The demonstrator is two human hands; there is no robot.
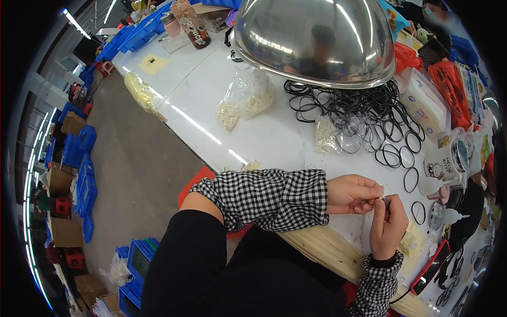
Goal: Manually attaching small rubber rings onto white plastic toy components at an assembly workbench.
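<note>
My left hand [353,194] reaches in from the left in a black-and-white checked sleeve, its thumb and fingertips pinched together. Against those fingertips, my right hand [388,226] is closed too, thumb pressed to bent fingers. Something small and dark shows between the two, too small to name. Just right of my hands a single black ring [418,213] lies on the white table [264,145]. Farther back is a heap of thin black rings [359,103], with a small clear bag of pale pieces [326,134] at its front.
A shiny metal dome [317,42] overhangs the ring heap. Two bags of pale pieces [243,103] lie left of it. Along the right stand a tissue pack [422,103], a white cup [441,162], white squeeze bottles [453,216] and a red-edged phone [430,268]. Blue crates [84,185] line the floor.
</note>
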